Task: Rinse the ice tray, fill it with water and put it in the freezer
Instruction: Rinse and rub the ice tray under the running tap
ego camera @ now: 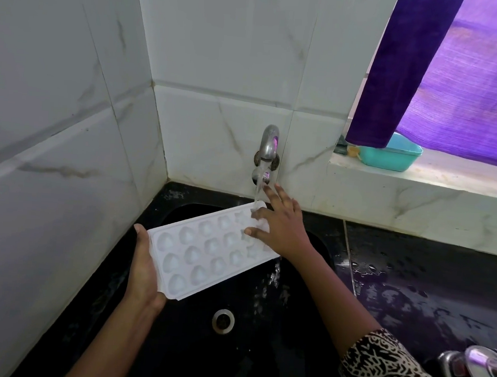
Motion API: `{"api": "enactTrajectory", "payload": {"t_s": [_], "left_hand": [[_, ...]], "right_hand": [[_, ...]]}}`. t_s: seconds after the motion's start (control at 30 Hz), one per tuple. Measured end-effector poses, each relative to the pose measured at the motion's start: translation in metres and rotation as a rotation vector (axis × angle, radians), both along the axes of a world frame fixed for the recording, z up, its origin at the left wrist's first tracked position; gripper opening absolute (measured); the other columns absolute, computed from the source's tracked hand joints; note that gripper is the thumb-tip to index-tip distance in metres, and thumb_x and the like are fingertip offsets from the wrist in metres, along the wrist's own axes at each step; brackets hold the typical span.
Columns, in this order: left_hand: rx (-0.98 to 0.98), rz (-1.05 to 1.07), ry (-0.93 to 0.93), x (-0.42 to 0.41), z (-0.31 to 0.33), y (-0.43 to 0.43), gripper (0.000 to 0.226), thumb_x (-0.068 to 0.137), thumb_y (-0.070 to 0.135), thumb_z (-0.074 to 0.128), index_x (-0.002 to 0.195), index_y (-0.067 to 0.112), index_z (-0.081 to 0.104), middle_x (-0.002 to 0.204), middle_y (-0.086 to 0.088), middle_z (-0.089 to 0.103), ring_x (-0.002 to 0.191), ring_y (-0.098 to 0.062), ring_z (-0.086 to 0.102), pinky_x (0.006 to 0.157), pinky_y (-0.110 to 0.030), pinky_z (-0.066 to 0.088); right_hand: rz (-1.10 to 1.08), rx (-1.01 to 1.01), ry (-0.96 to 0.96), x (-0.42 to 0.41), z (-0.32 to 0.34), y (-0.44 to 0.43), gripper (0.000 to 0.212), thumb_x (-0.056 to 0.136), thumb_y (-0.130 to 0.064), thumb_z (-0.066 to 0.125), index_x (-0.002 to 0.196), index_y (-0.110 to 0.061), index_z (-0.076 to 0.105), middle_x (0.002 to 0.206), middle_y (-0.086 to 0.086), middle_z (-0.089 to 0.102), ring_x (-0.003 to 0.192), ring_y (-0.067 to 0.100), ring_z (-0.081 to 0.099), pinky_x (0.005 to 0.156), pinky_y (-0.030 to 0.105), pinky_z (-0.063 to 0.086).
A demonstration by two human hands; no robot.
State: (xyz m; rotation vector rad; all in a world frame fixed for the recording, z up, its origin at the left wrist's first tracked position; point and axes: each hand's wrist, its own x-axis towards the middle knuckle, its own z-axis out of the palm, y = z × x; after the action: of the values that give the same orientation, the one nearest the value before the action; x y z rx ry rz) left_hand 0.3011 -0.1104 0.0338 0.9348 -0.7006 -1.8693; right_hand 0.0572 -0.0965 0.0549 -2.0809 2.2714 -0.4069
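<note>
Your left hand [144, 272] is gripping the tray [206, 253], pointing at the tap [268, 143]. Your right hand [282, 229], fingers spread, is touching it.

Tap [270, 144] and tiled walls [68, 114] crowd the ice tray [206, 253]; sink [187, 347] below gives room
</note>
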Motion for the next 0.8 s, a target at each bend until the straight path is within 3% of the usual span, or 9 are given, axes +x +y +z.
{"api": "enactTrajectory", "payload": {"t_s": [0.1, 0.23, 0.33, 0.4, 0.5, 0.57, 0.7, 0.8], "left_hand": [[0.003, -0.008, -0.004, -0.002, -0.001, -0.001, 0.075, 0.09, 0.074, 0.02, 0.115, 0.018, 0.065, 0.106, -0.009, 0.074, 0.092, -0.026, 0.072, 0.061, -0.036, 0.059], [-0.004, -0.001, -0.026, -0.003, 0.001, -0.006, 0.072, 0.092, 0.073, 0.02, 0.112, 0.022, 0.066, 0.103, -0.006, 0.075, 0.093, -0.025, 0.071, 0.065, -0.037, 0.057], [-0.005, -0.005, -0.027, 0.001, 0.0, -0.007, 0.074, 0.09, 0.074, 0.021, 0.114, 0.02, 0.065, 0.105, -0.008, 0.074, 0.093, -0.026, 0.072, 0.063, -0.037, 0.059], [0.007, -0.009, -0.013, 0.004, 0.0, -0.004, 0.075, 0.09, 0.075, 0.021, 0.116, 0.019, 0.065, 0.106, -0.01, 0.073, 0.093, -0.027, 0.072, 0.063, -0.037, 0.059], [0.034, 0.027, -0.013, 0.004, -0.003, -0.003, 0.082, 0.087, 0.079, 0.026, 0.127, 0.018, 0.061, 0.12, -0.013, 0.068, 0.108, -0.032, 0.066, 0.077, -0.043, 0.055], [0.047, 0.046, 0.006, 0.007, -0.003, -0.006, 0.084, 0.084, 0.081, 0.029, 0.131, 0.019, 0.059, 0.125, -0.014, 0.065, 0.113, -0.034, 0.062, 0.083, -0.046, 0.051], [0.051, 0.02, 0.049, 0.008, -0.002, -0.001, 0.078, 0.087, 0.077, 0.026, 0.12, 0.017, 0.063, 0.111, -0.012, 0.072, 0.097, -0.03, 0.07, 0.068, -0.041, 0.059], [0.074, 0.024, 0.058, 0.004, -0.004, 0.004, 0.081, 0.086, 0.078, 0.026, 0.127, 0.016, 0.06, 0.119, -0.015, 0.068, 0.105, -0.033, 0.067, 0.074, -0.042, 0.058]], "right_hand": [[-0.024, 0.039, 0.054, 0.001, -0.001, 0.0, 0.046, 0.086, -0.061, 0.049, 0.121, -0.033, 0.058, 0.159, 0.0, -0.013, 0.145, 0.02, -0.017, 0.114, 0.054, -0.005], [-0.035, 0.041, 0.01, 0.017, -0.004, -0.003, 0.048, 0.095, -0.047, 0.046, 0.135, -0.022, 0.048, 0.16, 0.001, -0.012, 0.145, 0.021, -0.016, 0.116, 0.052, 0.002], [-0.031, -0.01, -0.09, 0.009, -0.001, -0.001, 0.045, 0.089, -0.052, 0.054, 0.126, -0.027, 0.056, 0.16, -0.003, 0.0, 0.146, 0.019, -0.01, 0.116, 0.05, 0.005], [-0.042, 0.02, -0.072, 0.005, 0.002, 0.001, 0.046, 0.084, -0.06, 0.055, 0.121, -0.033, 0.058, 0.16, -0.003, -0.004, 0.146, 0.02, -0.012, 0.115, 0.055, 0.0], [-0.026, 0.071, 0.02, 0.013, 0.004, -0.002, 0.049, 0.091, -0.055, 0.047, 0.133, -0.029, 0.05, 0.159, 0.003, -0.014, 0.145, 0.022, -0.018, 0.114, 0.057, -0.003], [-0.001, 0.08, -0.016, 0.016, 0.003, -0.004, 0.05, 0.094, -0.05, 0.046, 0.137, -0.026, 0.046, 0.16, 0.003, -0.01, 0.145, 0.021, -0.017, 0.116, 0.056, 0.0], [-0.01, 0.065, -0.066, 0.005, 0.003, -0.005, 0.044, 0.083, -0.061, 0.056, 0.117, -0.033, 0.059, 0.16, -0.002, -0.004, 0.146, 0.02, -0.013, 0.114, 0.055, -0.001], [0.004, 0.09, 0.026, 0.011, 0.003, -0.006, 0.047, 0.089, -0.057, 0.05, 0.127, -0.03, 0.055, 0.16, 0.002, -0.012, 0.145, 0.022, -0.017, 0.113, 0.056, -0.002]]}}
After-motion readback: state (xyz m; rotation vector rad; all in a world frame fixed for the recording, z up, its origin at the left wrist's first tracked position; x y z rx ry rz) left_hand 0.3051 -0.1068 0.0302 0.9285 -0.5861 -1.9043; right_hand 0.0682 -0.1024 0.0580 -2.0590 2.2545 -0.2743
